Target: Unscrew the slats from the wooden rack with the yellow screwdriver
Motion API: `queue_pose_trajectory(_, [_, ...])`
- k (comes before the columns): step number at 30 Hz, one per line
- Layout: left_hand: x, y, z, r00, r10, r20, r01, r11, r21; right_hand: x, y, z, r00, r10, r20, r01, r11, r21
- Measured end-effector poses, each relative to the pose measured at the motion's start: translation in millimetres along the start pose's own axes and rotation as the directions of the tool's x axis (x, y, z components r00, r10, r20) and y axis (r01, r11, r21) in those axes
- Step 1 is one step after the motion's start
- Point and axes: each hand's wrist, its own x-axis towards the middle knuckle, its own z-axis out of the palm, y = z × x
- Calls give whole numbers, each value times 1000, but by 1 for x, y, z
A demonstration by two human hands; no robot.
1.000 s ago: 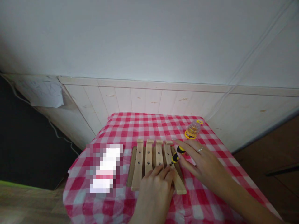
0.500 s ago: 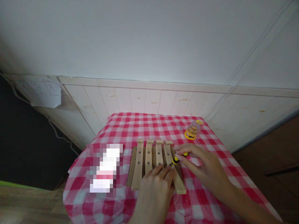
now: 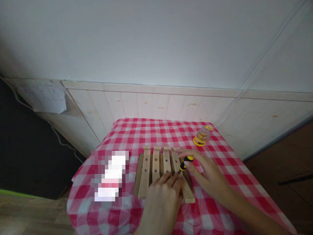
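A small table under a red and white checked tablecloth (image 3: pixel 151 130) stands against a pale panelled wall (image 3: pixel 156 101). A wooden rack (image 3: pixel 151 169) of four light slats on cross bars lies flat at the near middle of the cloth, with dark screw heads dotted along the slats.

Your left hand (image 3: pixel 162 192) lies palm down on the near end of the rack, fingers spread flat and not curled round anything, pressing on the slats. Your right hand (image 3: pixel 207 169) comes in from the right and pinches a short screwdriver (image 3: pixel 185 162) with a yellow and black handle between thumb and fingertips. Its tip points down at the rightmost slat, just beyond your left fingertips.

The rack looks light, stiff and dry, likely to slide on the cloth unless held flat or gripped by its long edges. The screwdriver looks small and light, best held round its stubby handle.

At the far right stands a small clear jar (image 3: pixel 201 135) on a yellow base, holding small yellowish pieces too blurred to name. A yellow ring (image 3: pixel 209 127) lies just beyond it. A blurred-out patch (image 3: pixel 110 176) covers something left of the rack.
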Motion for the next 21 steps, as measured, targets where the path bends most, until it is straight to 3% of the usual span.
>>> queue_pose_trajectory(5, [0, -2, 2, 1000, 14, -7, -14, 1000, 6, 9, 0, -6, 997, -45, -56, 40, 996, -81])
queue_pose_trajectory(11, [-1, -5, 6, 998, 39, -43, -39, 999, 8, 8, 1, -17, 997, -48, 61, 56, 989, -140])
queue_pose_trajectory(21, [-2, -6, 6, 998, 44, -41, -43, 999, 25, 5, 1, -2, 997, -74, -29, 74, 997, -9])
